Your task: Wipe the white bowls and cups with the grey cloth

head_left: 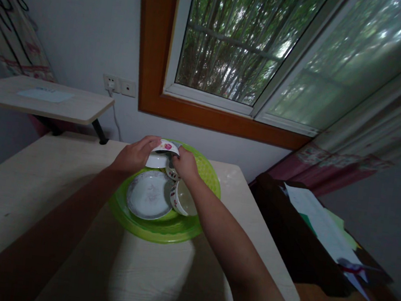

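Between my two hands is a white bowl (167, 146) with a pink flower print, tipped over the far side of a green plastic basket (161, 237). My left hand (138, 153) grips its left rim, fingers wrapped over the outside. On the other side my right hand (186, 162) is closed on the right edge. Just below the held bowl lies another white dish (157, 161), partly covered. A white plate (150, 194) with a faint pattern rests in the basket's left half. Under my right forearm a patterned bowl (180, 199) leans on its side, next to a small cup (172, 172).
The basket stands on a pale wooden desk (80, 248). A raised shelf (43, 99) with a paper sheet is at the left. Behind are a wall socket (119, 85) and a window (234, 48). Right of the desk, papers (319, 222) lie on a dark piece of furniture.
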The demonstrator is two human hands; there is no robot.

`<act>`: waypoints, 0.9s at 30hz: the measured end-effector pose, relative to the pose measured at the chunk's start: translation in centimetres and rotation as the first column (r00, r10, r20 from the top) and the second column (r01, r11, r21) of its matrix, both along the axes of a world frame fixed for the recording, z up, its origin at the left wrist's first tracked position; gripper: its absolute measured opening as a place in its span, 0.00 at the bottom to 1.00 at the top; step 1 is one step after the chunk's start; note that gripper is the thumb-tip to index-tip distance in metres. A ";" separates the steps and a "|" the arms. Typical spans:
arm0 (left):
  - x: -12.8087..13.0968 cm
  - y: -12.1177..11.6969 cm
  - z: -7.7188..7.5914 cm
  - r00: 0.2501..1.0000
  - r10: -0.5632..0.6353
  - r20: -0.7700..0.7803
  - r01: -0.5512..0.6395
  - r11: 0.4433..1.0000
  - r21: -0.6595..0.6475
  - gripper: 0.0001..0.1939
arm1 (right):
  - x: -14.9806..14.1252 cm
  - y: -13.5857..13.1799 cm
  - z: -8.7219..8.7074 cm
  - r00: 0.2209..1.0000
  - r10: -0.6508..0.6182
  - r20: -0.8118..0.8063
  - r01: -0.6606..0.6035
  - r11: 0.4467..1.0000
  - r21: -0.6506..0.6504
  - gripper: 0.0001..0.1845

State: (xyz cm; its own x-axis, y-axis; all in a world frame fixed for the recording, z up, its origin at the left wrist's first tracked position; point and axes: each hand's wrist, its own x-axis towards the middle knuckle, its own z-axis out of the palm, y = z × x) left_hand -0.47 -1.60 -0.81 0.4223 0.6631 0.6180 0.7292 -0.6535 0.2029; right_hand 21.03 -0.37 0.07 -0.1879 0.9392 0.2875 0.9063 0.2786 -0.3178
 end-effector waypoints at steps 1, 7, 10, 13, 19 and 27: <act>0.0 0.0 0.0 1.000 -0.004 0.024 0.004 1.000 0.001 0.27 | 0.0 0.0 0.0 1.000 -0.004 -0.006 0.004 1.000 0.001 0.15; 0.3 0.2 0.4 0.988 0.099 0.119 -0.087 0.991 -0.101 0.27 | 0.2 0.3 -0.3 0.999 -0.026 -0.036 0.026 1.000 -0.005 0.12; 0.4 0.6 0.2 0.986 0.137 0.095 -0.119 0.977 -0.176 0.27 | 0.2 0.6 -0.6 0.998 -0.033 -0.060 0.033 0.999 -0.007 0.12; 0.4 0.8 -0.1 0.986 0.140 0.094 -0.112 0.961 -0.253 0.28 | 0.2 0.7 -0.8 0.997 -0.041 -0.066 0.040 0.999 -0.011 0.13; 0.2 0.7 -0.2 0.976 0.086 0.200 -0.033 0.966 -0.255 0.34 | -0.1 0.0 -0.3 1.000 -0.027 -0.002 0.027 0.999 0.038 0.14; 0.0 0.9 -0.2 0.976 0.122 0.181 -0.081 0.973 -0.218 0.35 | -0.7 -2.2 1.6 0.987 0.142 0.074 -0.154 0.966 0.206 0.28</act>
